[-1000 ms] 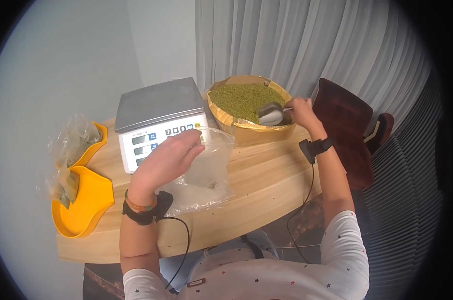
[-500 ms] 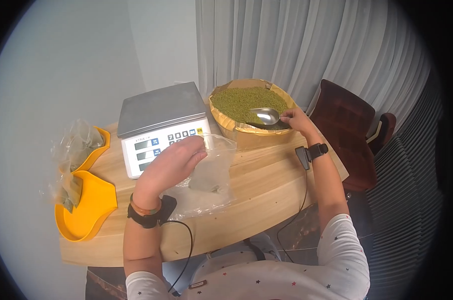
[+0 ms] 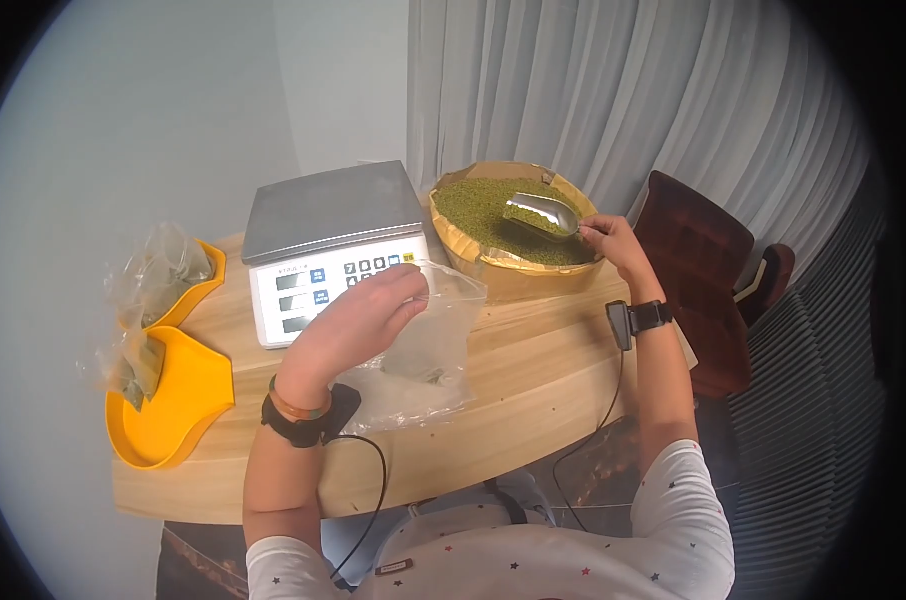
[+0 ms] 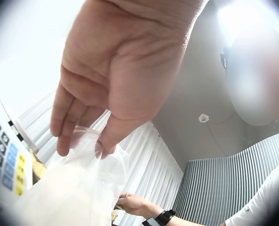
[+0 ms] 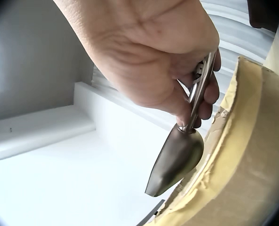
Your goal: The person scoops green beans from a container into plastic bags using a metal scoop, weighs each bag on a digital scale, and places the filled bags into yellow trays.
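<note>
My right hand (image 3: 618, 243) grips the handle of a metal scoop (image 3: 541, 215), fingers and thumb wrapped round it in the right wrist view. Some small green grains show in the scoop, which is over the near right part of a cardboard box (image 3: 533, 280) filled with green grains (image 3: 473, 205) like mung beans. With thumb and fingers, my left hand (image 3: 358, 318) pinches the top edge of a clear plastic bag (image 4: 78, 183). In the head view that bag hangs down in front of the scale, a few bits near its bottom.
A digital scale (image 3: 333, 215) with a grey metal platform stands behind the left hand. Two yellow trays (image 3: 198, 370) at the left carry clear bags (image 3: 163, 275) with greenish contents. A dark red chair (image 3: 698, 270) is beyond the table's (image 3: 513, 360) right end.
The scoop has come up out of the grains and turned, its open side now facing up with grains in it. The left hand keeps its hold on the bag.
</note>
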Demonstrator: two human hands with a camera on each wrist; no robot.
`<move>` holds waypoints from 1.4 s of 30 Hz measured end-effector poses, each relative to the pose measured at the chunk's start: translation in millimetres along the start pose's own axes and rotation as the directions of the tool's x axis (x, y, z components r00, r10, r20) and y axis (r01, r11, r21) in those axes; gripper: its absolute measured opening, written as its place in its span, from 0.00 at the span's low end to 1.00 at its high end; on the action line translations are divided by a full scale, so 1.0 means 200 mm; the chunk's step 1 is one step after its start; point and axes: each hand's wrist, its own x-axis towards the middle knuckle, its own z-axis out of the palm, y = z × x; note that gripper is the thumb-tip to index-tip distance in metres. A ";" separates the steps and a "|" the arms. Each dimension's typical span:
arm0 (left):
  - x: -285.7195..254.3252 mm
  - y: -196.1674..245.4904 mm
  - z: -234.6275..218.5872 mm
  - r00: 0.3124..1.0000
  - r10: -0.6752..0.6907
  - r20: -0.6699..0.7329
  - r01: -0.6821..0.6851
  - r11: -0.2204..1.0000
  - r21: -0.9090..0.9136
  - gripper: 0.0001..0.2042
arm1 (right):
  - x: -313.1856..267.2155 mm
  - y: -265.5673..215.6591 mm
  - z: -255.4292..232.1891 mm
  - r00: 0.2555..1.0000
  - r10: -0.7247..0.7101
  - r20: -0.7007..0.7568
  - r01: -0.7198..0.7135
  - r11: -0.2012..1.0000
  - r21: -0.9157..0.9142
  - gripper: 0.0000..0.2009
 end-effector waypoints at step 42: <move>0.00 -0.01 0.02 1.000 0.019 0.016 -0.019 0.999 -0.051 0.08 | 0.11 -0.03 0.10 0.941 -0.311 -0.131 0.107 0.643 -0.758 0.15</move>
